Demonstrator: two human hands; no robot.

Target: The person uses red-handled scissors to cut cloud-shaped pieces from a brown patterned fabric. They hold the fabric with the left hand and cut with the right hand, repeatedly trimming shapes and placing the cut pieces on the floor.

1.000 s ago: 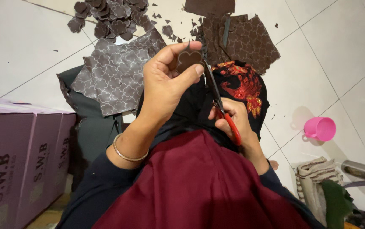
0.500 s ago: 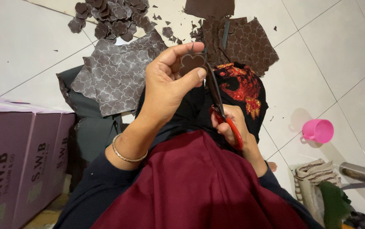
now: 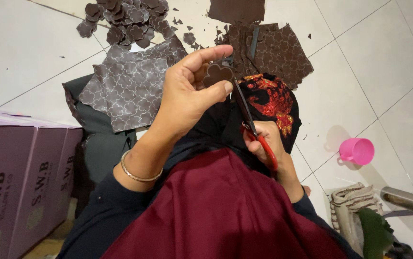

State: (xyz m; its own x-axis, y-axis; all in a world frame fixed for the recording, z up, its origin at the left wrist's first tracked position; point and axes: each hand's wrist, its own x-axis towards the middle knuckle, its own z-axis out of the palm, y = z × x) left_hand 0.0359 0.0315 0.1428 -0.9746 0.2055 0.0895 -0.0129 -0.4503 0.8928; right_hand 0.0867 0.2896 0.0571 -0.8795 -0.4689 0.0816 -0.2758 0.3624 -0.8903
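Since the earlier frames, the left hand (image 3: 187, 96) has turned the small brown flower-shaped cutout (image 3: 217, 74) a little, so its lobed edge now shows clear between thumb and forefinger, and the scissors (image 3: 247, 115) have slid closer beneath it.

That cutout sits pinched between the left thumb and forefinger, the other fingers curled behind it. From the fingertips it lies toward 3 o'clock, and its lower edge touches the blades. The scissors run long from about 11 o'clock at the tips to 5 o'clock at the red handles, which the right hand (image 3: 269, 144) grips with fingers closed through the loops. How far the blades stand apart cannot be told. The left hand is the nearer to the piece; the right hand is lower, toward 5 o'clock from it.

Below both hands lies a dark red garment over the person's lap. On the white tiled floor (image 3: 24, 52) a patterned grey sheet (image 3: 129, 86) lies at 9 o'clock from the cutout, a heap of cut brown flower shapes (image 3: 125, 19) at 11 o'clock, and brown patterned sheets (image 3: 273, 52) at 1 o'clock. A black cloth with red embroidery (image 3: 273, 100) is just beside the scissors. A pink cup (image 3: 357, 151) stands well apart at 4 o'clock, and purple boxes (image 3: 19, 177) at 8 o'clock.
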